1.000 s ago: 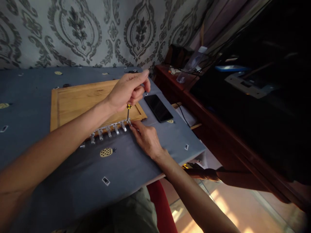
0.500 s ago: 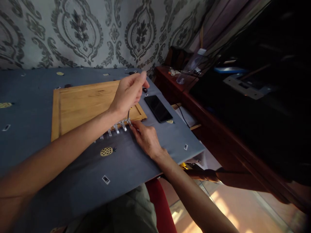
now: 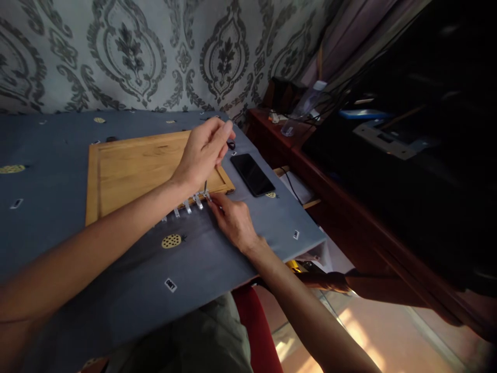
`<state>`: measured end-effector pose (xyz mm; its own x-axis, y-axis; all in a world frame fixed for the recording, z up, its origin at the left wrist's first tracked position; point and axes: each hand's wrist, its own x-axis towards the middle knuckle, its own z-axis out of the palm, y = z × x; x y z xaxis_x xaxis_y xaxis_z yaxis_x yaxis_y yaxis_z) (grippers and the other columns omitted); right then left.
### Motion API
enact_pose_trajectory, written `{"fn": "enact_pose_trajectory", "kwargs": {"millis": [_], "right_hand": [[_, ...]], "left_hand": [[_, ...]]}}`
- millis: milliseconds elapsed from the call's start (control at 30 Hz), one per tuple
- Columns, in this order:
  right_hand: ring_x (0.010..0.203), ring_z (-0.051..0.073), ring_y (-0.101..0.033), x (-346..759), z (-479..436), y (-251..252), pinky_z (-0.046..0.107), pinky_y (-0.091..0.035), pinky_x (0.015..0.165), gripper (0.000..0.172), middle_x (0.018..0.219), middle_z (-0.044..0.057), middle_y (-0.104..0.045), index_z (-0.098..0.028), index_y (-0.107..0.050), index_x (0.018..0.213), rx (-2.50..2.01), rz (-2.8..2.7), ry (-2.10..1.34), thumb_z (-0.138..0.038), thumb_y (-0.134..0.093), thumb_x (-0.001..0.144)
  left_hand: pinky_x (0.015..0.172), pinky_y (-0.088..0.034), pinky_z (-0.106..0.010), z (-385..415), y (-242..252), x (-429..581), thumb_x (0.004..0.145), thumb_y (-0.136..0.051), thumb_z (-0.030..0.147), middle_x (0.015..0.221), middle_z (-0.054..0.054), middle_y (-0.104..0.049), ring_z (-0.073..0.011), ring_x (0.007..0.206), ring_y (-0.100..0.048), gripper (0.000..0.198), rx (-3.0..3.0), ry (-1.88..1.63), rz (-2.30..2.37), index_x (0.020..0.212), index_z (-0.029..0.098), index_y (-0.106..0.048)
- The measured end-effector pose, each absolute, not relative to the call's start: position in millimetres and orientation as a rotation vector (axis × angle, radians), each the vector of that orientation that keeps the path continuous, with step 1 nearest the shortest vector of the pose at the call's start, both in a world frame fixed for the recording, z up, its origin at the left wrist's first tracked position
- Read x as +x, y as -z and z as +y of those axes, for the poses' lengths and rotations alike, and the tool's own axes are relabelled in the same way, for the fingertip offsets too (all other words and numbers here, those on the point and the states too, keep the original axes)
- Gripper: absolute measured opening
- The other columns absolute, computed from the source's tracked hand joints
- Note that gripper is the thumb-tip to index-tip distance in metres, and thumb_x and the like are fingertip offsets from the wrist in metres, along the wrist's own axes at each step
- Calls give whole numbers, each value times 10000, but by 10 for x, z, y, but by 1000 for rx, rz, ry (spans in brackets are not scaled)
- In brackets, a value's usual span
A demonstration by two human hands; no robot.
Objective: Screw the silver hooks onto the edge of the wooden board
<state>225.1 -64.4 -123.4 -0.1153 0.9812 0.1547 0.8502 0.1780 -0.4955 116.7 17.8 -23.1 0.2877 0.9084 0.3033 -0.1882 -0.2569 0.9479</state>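
My left hand (image 3: 205,150) is closed above the right end of a framed wooden board (image 3: 140,163). From under it the thin dark shaft of a screwdriver (image 3: 205,185) points down at a row of small silvery hooks (image 3: 198,201) along the board's near edge; its handle is hidden in my fist. My right hand (image 3: 235,220) rests on the tablecloth just right of the row, thumb and fingertips pinched on the end hook. My left forearm hides part of the board and the row's left end.
A black phone (image 3: 253,174) lies right of the board on the blue pineapple-print tablecloth (image 3: 128,290). Further right stands a dark reddish wooden cabinet (image 3: 349,223) with a clear plastic bottle (image 3: 305,109) and cables. Patterned grey fabric (image 3: 186,57) hangs behind the table.
My left hand has turned slightly about the screwdriver and sits a little lower. My right hand stays pinched at the end hook. The view has shifted slightly.
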Motion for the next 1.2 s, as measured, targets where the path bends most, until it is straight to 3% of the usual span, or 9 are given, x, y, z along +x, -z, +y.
{"fn": "enact_pose_trajectory", "kwargs": {"millis": [100,300,400,533,600,733,967,1067,1200], "right_hand": [[939,217,-778,2252,-652,1227,270,-527,784,264,1013,82,-820,-233,-683,1238,-1723,-2013,-402,-294,-491,1067],[924,207,-774,2259,-650,1230,265,-524,784,252,1011,74,-815,-238,-688,1214,-1703,-2015,-398,-304,-491,1072],[902,206,-772,2260,-648,1238,266,-522,770,243,998,76,-812,-235,-690,1208,-1705,-2020,-386,-299,-501,1068],[892,202,-773,2262,-650,1238,267,-527,767,251,987,78,-815,-230,-684,1230,-1716,-2030,-383,-284,-503,1064],[884,203,-774,2263,-651,1234,267,-528,761,253,988,80,-816,-227,-684,1233,-1719,-2032,-383,-281,-504,1062],[905,209,-777,2261,-654,1228,266,-534,762,256,989,79,-820,-232,-687,1229,-1718,-2022,-390,-288,-505,1059],[885,203,-787,2265,-668,1210,258,-531,751,259,991,68,-824,-240,-675,1237,-1742,-2027,-431,-305,-489,1069],[875,205,-790,2264,-669,1197,262,-529,745,262,1024,76,-825,-228,-672,1230,-1750,-2039,-443,-303,-478,1071],[916,219,-796,2262,-666,1195,270,-534,767,273,1056,85,-827,-209,-661,1249,-1756,-2039,-456,-299,-476,1070]], "left_hand": [[402,-204,-140,199,214,1179,1095,-453,294,493,100,-297,-13,388,-240,405,1390,-1151,698,721,165,-538],[372,-142,-181,399,187,1120,1063,-431,566,430,103,-228,-27,342,-169,577,1425,-924,591,657,174,-547],[382,-198,-180,418,205,1096,1075,-464,477,431,92,-272,-32,349,-229,531,1471,-916,579,653,170,-563],[470,-369,-164,311,233,1112,1065,-516,211,524,57,-468,-40,448,-444,354,1515,-1183,674,718,172,-575],[468,-345,-150,249,226,1134,1061,-495,156,532,74,-437,-29,448,-423,323,1476,-1223,716,746,172,-562],[424,-209,-137,221,197,1182,1075,-453,188,513,103,-298,-10,402,-261,349,1408,-1115,701,737,170,-539],[385,-169,-171,384,205,1198,1092,-421,222,451,103,-276,-32,360,-200,403,1412,-946,552,715,174,-555],[399,-203,-172,397,205,1162,1091,-433,241,456,96,-309,-36,371,-229,391,1472,-890,547,731,172,-568],[489,-365,-170,329,192,1124,1066,-488,188,532,56,-466,-48,470,-430,342,1556,-1117,667,732,173,-558]]}}
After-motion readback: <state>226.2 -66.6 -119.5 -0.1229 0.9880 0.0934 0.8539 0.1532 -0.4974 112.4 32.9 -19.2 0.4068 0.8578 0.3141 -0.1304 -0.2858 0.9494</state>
